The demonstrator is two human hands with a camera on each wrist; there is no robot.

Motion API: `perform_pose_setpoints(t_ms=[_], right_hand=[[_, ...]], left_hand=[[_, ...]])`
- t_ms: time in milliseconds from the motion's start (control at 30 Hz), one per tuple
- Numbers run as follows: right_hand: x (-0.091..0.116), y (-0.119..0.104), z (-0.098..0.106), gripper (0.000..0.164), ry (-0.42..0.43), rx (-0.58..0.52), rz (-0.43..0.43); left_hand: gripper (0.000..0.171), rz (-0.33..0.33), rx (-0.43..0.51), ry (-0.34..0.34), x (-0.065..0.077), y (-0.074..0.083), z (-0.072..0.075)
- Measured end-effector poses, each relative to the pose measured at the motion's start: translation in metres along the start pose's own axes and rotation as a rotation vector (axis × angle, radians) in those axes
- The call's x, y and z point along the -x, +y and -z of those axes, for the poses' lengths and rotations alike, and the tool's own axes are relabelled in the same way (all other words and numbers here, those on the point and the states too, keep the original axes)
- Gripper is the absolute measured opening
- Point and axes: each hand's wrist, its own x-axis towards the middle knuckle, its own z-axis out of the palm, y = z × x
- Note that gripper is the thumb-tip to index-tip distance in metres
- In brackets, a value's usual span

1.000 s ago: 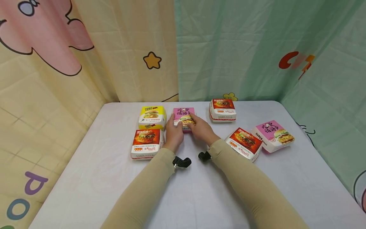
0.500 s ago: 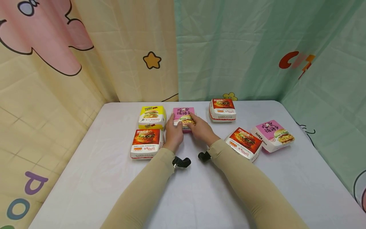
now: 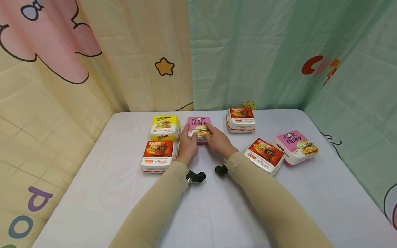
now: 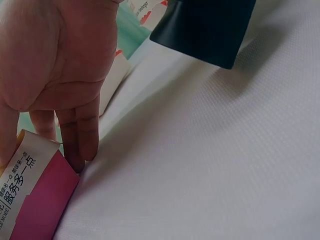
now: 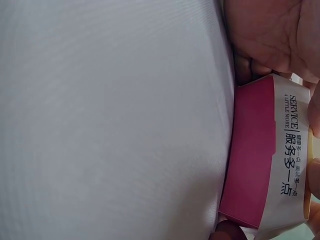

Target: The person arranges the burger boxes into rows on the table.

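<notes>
A pink-topped burger box (image 3: 198, 121) lies flat at the back middle of the table, held between both hands. My left hand (image 3: 187, 147) grips its left side, the thumb at the near edge. On the opposite side my right hand (image 3: 219, 142) holds it, with the thumb also at the near edge. The left wrist view shows fingers (image 4: 86, 131) reaching down the side of the box (image 4: 42, 202) to the table. In the right wrist view the box's magenta and white front (image 5: 250, 155) faces the camera, with fingers at both ends.
Left of the hands, a yellow burger box (image 3: 165, 127) stands behind a red one (image 3: 159, 155). To the right are another red box (image 3: 241, 119) at the back, a turned red box (image 3: 265, 155) by the right sleeve, and a pink box (image 3: 297, 146) against it. Curtains hang behind the table (image 3: 102, 193).
</notes>
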Motion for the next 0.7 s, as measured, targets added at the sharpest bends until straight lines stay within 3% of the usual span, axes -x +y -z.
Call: perform_pose_setpoints(t_ms=[700], right_hand=[[-0.0009, 0.0009, -0.0008, 0.064, 0.007, 0.007, 0.01]], left_hand=[[0.062, -0.017, 0.0, 0.002, -0.0007, -0.0014, 0.0002]])
